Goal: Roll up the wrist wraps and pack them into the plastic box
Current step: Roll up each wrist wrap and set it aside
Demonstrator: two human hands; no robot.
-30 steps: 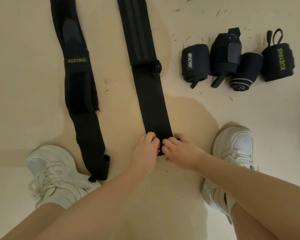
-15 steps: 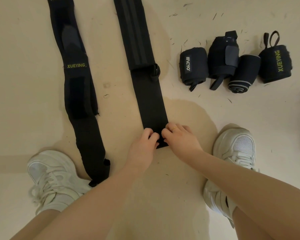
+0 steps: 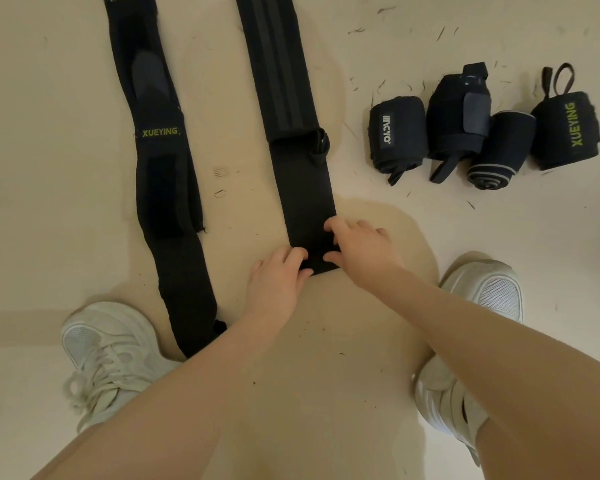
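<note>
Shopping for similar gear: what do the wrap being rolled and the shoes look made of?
Wrap being rolled: matte black woven elastic fabric, apparently; grey stripes run lengthwise and it lies limp and flat. Shoes: white mesh panels with smooth, probably synthetic overlays, and fabric laces.

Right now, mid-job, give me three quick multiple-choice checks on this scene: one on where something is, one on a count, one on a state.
1. Where do the rolled wrist wraps sit?
A. Between the shoes
B. On the floor, to the person's right of the flat wraps
C. In a box

2. How many wraps are already rolled?
A. Two
B. Four
C. Six

3. What is the state of the striped wrist wrap?
A. Mostly flat, both hands at its near end
B. Fully rolled
C. Lifted off the floor

Answers:
1 B: the row lies right of the XUEYING wrist wrap and the striped one.
2 B: four rolls side by side.
3 A: the left hand and right hand grip its near end.
</note>
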